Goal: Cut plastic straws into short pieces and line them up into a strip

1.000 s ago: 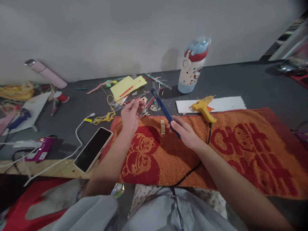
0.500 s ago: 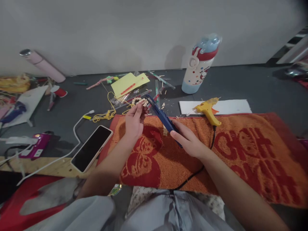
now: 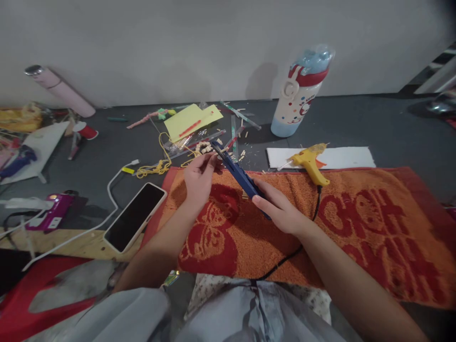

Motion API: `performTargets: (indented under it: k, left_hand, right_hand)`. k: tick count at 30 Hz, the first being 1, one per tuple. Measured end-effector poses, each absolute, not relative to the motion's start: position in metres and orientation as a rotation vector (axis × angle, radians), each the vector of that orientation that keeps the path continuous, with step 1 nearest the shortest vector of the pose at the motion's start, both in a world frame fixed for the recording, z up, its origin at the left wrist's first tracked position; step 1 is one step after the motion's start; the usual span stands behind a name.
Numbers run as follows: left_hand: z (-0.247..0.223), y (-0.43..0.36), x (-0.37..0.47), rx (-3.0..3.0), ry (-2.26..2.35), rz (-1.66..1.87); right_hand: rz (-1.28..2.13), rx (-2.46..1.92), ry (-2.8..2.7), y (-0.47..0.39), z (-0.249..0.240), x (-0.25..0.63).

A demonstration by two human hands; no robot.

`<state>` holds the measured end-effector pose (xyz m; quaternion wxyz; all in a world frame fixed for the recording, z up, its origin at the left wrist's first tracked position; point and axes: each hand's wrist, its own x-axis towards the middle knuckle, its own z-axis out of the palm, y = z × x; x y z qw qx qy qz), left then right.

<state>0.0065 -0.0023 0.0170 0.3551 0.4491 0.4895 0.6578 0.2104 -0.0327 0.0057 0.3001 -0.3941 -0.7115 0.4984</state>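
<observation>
My right hand (image 3: 280, 206) is wrapped round the lower end of a long dark blue tool (image 3: 240, 178), which slants up to the left. At the tool's far tip, my left hand (image 3: 200, 175) is closed in a pinch; a thin pale stick seems to lie there, too small to make out clearly. Just beyond the fingertips are small pale wooden pieces (image 3: 204, 147). Under both hands lies an orange and red towel (image 3: 270, 251). A small stack of pale sticks (image 3: 245, 195) on it is partly covered by the tool.
A yellow glue gun (image 3: 309, 162) rests on a white board (image 3: 351, 157); its black cable crosses the towel. Behind stands a bottle (image 3: 297, 102). A phone (image 3: 135, 217), white cable (image 3: 111, 190), yellow string (image 3: 155, 169) and yellow paper (image 3: 185, 123) lie leftward. A purple socket block (image 3: 53, 213) is far left.
The tool's tip and my left fingertips have shifted slightly, staying close together. My right hand keeps its hold. The whole view has moved a little.
</observation>
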Motion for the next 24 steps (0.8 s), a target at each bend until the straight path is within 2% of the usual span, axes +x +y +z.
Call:
performTargets:
  k: [24]
  left_hand:
    - [0.0201, -0.0005, 0.0038, 1.213, 1.319, 1.680]
  right_hand:
    - [1.398, -1.076, -1.823, -0.0277, 0.0061, 0.2112]
